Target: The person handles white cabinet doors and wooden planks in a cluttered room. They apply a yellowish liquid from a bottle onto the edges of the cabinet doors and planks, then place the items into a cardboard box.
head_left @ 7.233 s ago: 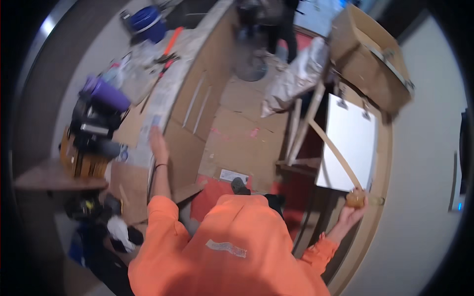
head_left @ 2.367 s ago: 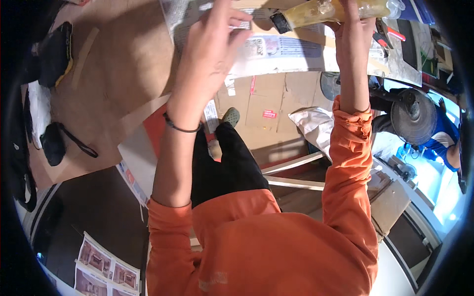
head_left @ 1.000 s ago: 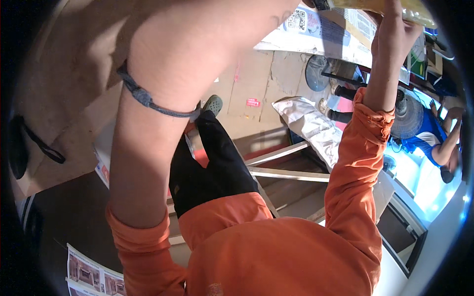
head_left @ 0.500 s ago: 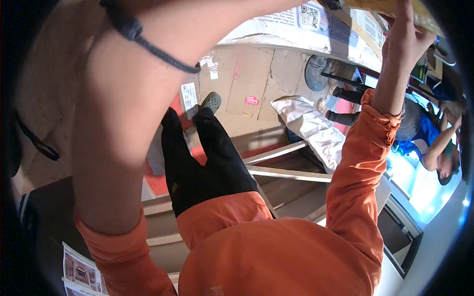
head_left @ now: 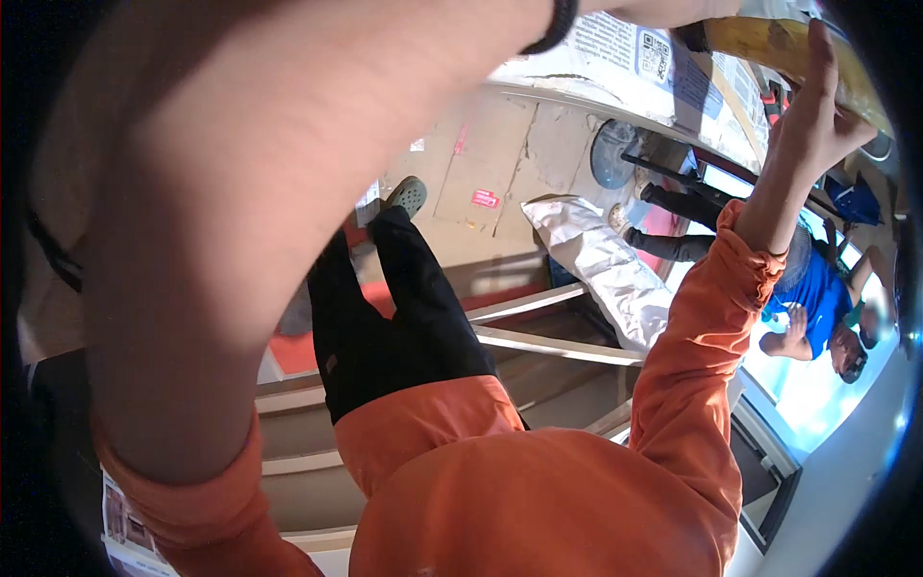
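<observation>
A long, rounded yellowish thing with a dark end lies across the upper right; its kind I cannot make out. My right hand is closed around it, thumb along its near side. My left arm reaches across the picture from the lower left. At the top edge, beside the dark end, part of my left hand shows; its fingers are mostly cut off. Behind both hands runs a surface covered with printed sheets.
Pale wooden slats stand right beside my legs. A crumpled white sack lies beyond them, near a round grey base. Brown boards cover the floor. At the far right is a person in blue.
My left forearm and its dark wristband have swung right and up. The yellowish thing and my right hand have shifted right and slightly down. The person's hand in the background now shows.
</observation>
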The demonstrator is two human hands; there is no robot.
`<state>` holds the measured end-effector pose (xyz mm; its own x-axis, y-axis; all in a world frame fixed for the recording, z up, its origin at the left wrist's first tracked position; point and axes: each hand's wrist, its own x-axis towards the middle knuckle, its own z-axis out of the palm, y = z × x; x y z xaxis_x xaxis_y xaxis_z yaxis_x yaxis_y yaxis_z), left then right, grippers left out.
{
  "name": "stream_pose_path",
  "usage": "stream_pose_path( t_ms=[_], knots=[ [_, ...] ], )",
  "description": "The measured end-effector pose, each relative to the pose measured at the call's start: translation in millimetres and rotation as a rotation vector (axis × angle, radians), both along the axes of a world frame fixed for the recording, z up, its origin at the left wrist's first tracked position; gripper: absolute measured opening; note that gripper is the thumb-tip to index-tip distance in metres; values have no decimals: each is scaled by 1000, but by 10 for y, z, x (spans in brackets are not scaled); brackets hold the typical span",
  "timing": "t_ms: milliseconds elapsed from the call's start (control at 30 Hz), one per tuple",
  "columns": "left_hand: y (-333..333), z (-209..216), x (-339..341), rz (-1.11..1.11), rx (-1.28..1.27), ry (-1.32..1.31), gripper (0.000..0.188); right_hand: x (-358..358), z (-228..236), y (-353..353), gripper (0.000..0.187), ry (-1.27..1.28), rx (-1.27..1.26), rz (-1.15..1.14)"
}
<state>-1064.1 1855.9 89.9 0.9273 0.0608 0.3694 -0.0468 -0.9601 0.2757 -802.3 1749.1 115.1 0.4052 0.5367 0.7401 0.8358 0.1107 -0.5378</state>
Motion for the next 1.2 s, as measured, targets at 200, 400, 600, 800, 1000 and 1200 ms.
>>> stream_pose_path(
  t_ms=[200,400,600,800,1000,1200],
  knots=[
    [237,-54,179,0,-31,-12,12,-26,27,19,44,-191,-7,34],
    [386,-47,376,-32,-28,18,12,4,22,-23,69,-288,-7,49],
    [507,-28,523,-116,124,-55,8,94,33,-33,77,-223,-4,44],
    [544,-148,657,-149,55,-104,11,-125,-39,-68,83,-146,-39,-76],
    [593,-152,802,-162,-38,13,15,-138,-216,89,104,-38,-20,-82],
    [641,-160,930,-144,-114,19,15,-49,-234,175,107,7,-56,-54]
  ],
)
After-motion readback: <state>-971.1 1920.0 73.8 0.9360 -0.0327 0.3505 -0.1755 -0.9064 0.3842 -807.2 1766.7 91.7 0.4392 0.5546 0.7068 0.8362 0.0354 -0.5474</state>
